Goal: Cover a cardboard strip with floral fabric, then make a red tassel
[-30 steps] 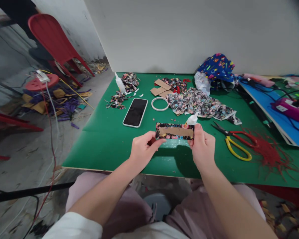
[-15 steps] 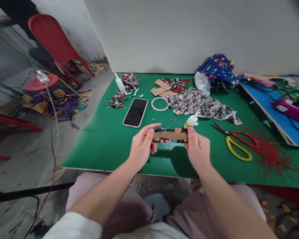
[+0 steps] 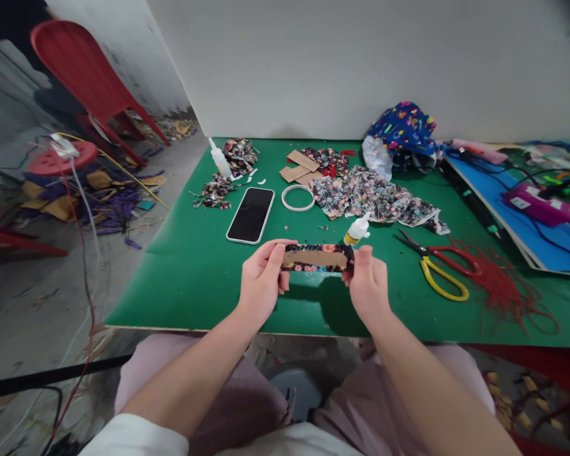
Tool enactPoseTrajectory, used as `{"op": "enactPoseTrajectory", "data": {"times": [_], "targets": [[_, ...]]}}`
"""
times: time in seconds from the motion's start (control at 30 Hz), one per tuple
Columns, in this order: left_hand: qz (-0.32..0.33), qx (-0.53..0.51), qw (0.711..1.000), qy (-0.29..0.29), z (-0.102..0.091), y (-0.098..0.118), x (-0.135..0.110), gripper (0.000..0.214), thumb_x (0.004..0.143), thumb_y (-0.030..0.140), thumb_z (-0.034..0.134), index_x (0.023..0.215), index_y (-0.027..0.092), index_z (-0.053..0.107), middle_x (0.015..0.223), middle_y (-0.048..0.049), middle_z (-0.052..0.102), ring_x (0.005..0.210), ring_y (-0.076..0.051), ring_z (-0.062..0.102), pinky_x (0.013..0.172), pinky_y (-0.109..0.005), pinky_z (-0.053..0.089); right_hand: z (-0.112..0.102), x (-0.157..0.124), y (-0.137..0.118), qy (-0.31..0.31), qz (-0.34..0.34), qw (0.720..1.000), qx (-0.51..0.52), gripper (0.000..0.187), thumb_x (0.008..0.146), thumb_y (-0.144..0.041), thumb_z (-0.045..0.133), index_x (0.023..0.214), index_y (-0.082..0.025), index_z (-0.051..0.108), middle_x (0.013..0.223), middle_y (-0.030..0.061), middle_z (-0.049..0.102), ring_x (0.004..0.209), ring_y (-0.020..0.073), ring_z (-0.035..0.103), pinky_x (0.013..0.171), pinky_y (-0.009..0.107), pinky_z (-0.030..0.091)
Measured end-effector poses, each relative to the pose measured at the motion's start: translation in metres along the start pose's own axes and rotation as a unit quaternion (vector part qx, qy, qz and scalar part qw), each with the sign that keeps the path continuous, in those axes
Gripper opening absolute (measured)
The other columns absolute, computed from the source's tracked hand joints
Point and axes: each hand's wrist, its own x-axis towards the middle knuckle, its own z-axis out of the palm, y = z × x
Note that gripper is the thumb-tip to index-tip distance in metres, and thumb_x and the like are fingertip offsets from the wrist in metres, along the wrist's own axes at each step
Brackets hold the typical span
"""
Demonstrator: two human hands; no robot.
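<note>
A narrow floral-covered strip (image 3: 315, 258) sits just below the centre of the frame, its long axis running nearly level from left to right. Its brown face is turned up toward the camera — the dark flowered fabric borders it along the upper and lower long edges. The two short ends point toward the left and right sides of the frame.

The strip lies between the hands. The left hand (image 3: 261, 278) pinches its left end, thumb on the near face and fingers curled behind. The right hand (image 3: 368, 282) grips the right end, thumb upright beside the dark fabric there.

Under the strip, green surface of the table (image 3: 180, 285) runs down to the near edge, which crosses the lower part of the frame; a shadow falls there, below the right half of the strip. More green spreads left of the left hand, toward the table's slanting left edge. Room is tighter above: a small white bottle (image 3: 356, 230) stands just beyond the strip's right end, and a phone (image 3: 251, 215) lies above the left hand. To the right — apart from the right hand — lie scissors (image 3: 444, 290) with red and yellow handles, touching a tangle of red thread (image 3: 508, 288).
</note>
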Motion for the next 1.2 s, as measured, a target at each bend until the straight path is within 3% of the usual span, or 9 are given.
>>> {"op": "enactPoseTrajectory", "data": {"times": [0.1,0.23,0.33,0.53,0.7,0.8,0.9,1.2], "targets": [[0.0,-0.009,1.0,0.0,0.0,-0.002,0.0,0.033,0.081,0.046,0.051,0.088,0.017,0.064,0.045,0.006,0.049,0.029,-0.002,0.039,0.027,-0.012,0.026,-0.002,0.002,0.0,-0.009,0.053,0.996,0.065,0.063,0.086,-0.06,0.016,0.043,-0.019,0.037,0.037,-0.0026,0.036,0.037,0.0075,0.034,0.04,0.024,0.023],[0.006,0.009,1.0,-0.004,0.0,-0.002,-0.003,0.032,0.081,0.046,0.051,0.087,0.017,0.064,0.046,0.0055,0.05,0.029,-0.003,0.039,0.027,-0.013,0.027,-0.001,0.003,-0.002,0.021,0.065,0.997,0.031,0.056,0.085,-0.056,0.029,0.043,-0.019,0.033,0.038,-0.0034,0.035,0.038,0.007,0.033,0.04,0.024,0.022],[0.007,0.026,1.0,-0.005,0.002,-0.002,-0.005,0.032,0.081,0.046,0.05,0.086,0.017,0.064,0.045,0.006,0.048,0.029,-0.003,0.04,0.028,-0.013,0.028,0.001,0.004,-0.002,0.044,0.021,0.998,-0.03,0.052,0.087,-0.048,0.034,0.044,-0.019,0.03,0.039,-0.0043,0.032,0.039,0.0065,0.03,0.041,0.024,0.021],[0.026,0.057,0.998,0.01,0.005,0.001,-0.012,0.03,0.081,0.043,0.051,0.084,0.016,0.063,0.042,0.0068,0.045,0.03,-0.003,0.039,0.029,-0.012,0.029,0.004,0.005,0.003,0.096,-0.136,0.977,-0.134,0.044,0.088,-0.033,0.039,0.047,-0.019,0.027,0.043,-0.0054,0.028,0.042,0.0059,0.026,0.046,0.024,0.021],[0.013,0.032,0.999,-0.014,0.004,-0.001,-0.012,0.036,0.082,0.048,0.047,0.089,0.016,0.064,0.041,0.0059,0.048,0.031,-0.004,0.04,0.03,-0.013,0.03,0.001,0.007,0.003,0.079,-0.118,0.982,-0.122,0.045,0.088,-0.034,0.04,0.047,-0.018,0.028,0.042,-0.0056,0.029,0.042,0.0057,0.027,0.045,0.023,0.022],[-0.002,-0.003,1.0,-0.014,0.003,-0.006,-0.008,0.047,0.084,0.053,0.039,0.069,0.015,0.063,0.036,0.0037,0.047,0.03,-0.006,0.039,0.031,-0.016,0.029,0.0,0.006,0.001,0.063,-0.091,0.989,-0.102,0.047,0.088,-0.036,0.039,0.046,-0.019,0.027,0.04,-0.0056,0.029,0.04,0.0055,0.027,0.044,0.023,0.022],[-0.013,0.022,1.0,0.005,0.002,-0.007,-0.005,0.055,0.083,0.053,0.04,0.043,0.016,0.046,0.031,0.0027,0.042,0.029,-0.005,0.037,0.032,-0.017,0.028,0.0,0.006,0.001,0.059,-0.076,0.991,-0.098,0.048,0.087,-0.037,0.039,0.045,-0.019,0.027,0.039,-0.0054,0.03,0.04,0.0056,0.027,0.042,0.023,0.022],[0.049,0.187,0.98,0.042,0.004,0.002,-0.012,0.051,0.085,0.04,0.042,0.04,0.017,0.04,0.032,0.0047,0.04,0.032,-0.004,0.035,0.037,-0.017,0.028,0.005,0.002,0.001,0.1,-0.151,0.974,-0.133,0.044,0.087,-0.028,0.04,0.047,-0.019,0.023,0.043,-0.0059,0.024,0.041,0.0053,0.022,0.043,0.025,0.019]]}}
